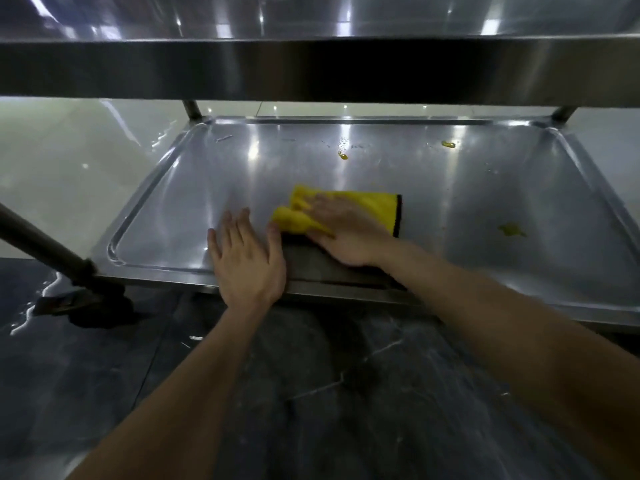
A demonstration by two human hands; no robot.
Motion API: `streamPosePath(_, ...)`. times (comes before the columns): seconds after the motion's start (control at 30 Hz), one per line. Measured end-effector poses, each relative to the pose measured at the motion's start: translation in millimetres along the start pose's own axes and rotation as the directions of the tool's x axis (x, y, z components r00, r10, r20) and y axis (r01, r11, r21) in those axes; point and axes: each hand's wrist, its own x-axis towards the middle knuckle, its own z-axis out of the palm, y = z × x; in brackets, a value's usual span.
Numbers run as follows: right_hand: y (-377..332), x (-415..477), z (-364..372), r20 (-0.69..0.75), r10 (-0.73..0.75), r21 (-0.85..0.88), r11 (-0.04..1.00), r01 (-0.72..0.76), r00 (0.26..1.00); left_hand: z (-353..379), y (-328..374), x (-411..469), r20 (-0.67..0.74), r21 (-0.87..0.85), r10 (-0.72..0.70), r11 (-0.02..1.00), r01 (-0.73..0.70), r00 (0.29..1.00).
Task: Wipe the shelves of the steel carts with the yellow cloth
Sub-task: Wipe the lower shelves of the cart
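Note:
I look down at the lower shelf [180,188] of a steel cart. A yellow cloth [370,207] with a dark edge lies near the shelf's front middle. My right hand [343,233] lies flat on the cloth with straight fingers pressing it onto the steel. My left hand [246,258] rests flat on the shelf's front edge, just left of the cloth, holding nothing. Yellow stains sit on the shelf at the back middle [343,155], back right [449,144] and right [512,230].
An upper steel shelf [311,71] overhangs close above. A cart leg [38,240] and caster [90,306] stand at the left. Dark marble floor [311,393] lies under me, pale wet floor to the left.

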Motion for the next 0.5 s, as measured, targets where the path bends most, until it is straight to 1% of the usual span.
streamPosePath(0.03,4,-8,0,0.057,-0.175,0.073,0.983,0.17,0.983,0,-2,0,-0.006,0.004,-0.002,1.0,0.002,1.0)
streamPosePath(0.07,18,-11,-8,0.102,-0.252,0.228,0.948,0.224,0.962,1,-5,0,-0.013,0.001,-0.005,1.0,0.005,1.0)
streamPosePath(0.1,34,-11,-21,0.108,-0.179,0.295,0.945,0.14,0.978,2,-6,0,-0.017,-0.005,-0.004,1.0,0.004,1.0)
streamPosePath(0.13,47,-9,-34,0.061,0.048,0.255,0.965,-0.062,0.997,3,-6,0,-0.015,-0.012,0.001,1.0,-0.001,1.0)
streamPosePath(0.17,54,-9,-41,-0.011,0.321,0.157,0.936,-0.315,0.947,4,-5,0,-0.016,-0.016,0.005,1.0,-0.005,1.0)
streamPosePath(0.2,54,-9,-37,-0.114,0.457,0.04,0.89,-0.455,0.882,4,-3,1,-0.021,-0.014,0.007,1.0,-0.007,1.0)
streamPosePath(0.23,37,-11,-31,-0.142,0.46,-0.009,0.885,-0.466,0.877,3,-2,1,-0.025,-0.008,0.007,1.0,-0.008,1.0)
streamPosePath(0.27,17,-17,-24,-0.132,0.352,-0.009,0.935,-0.356,0.927,3,-1,2,-0.023,-0.003,0.007,1.0,-0.007,1.0)
streamPosePath(0.3,-2,-29,-16,-0.088,0.167,0.006,0.986,-0.167,0.982,2,-1,2,-0.011,0.002,0.008,1.0,-0.008,1.0)
streamPosePath(0.33,-11,-48,-6,-0.038,-0.049,0.055,0.997,0.051,0.998,0,-2,1,-0.001,0.006,0.007,1.0,-0.007,1.0)
streamPosePath(0.37,-9,-66,-2,0.01,-0.193,0.076,0.979,0.191,0.981,-2,-3,-1,0.004,0.008,0.005,1.0,-0.005,1.0)
streamPosePath(0.4,9,-76,-8,0.004,-0.257,0.073,0.964,0.256,0.966,-5,-3,-1,0.014,0.0,0.007,1.0,-0.007,1.0)
streamPosePath(0.43,31,-80,-20,-0.015,-0.221,0.055,0.974,0.221,0.975,-8,-1,-1,0.036,-0.016,0.015,1.0,-0.015,0.999)
streamPosePath(0.47,56,-83,-31,-0.038,-0.06,0.032,0.998,0.061,0.997,-10,2,-1,0.061,-0.035,0.028,0.999,-0.026,0.998)
streamPosePath(0.5,79,-86,-41,-0.077,0.169,0.025,0.986,-0.168,0.983,-14,4,-1,0.077,-0.046,0.037,0.998,-0.034,0.996)
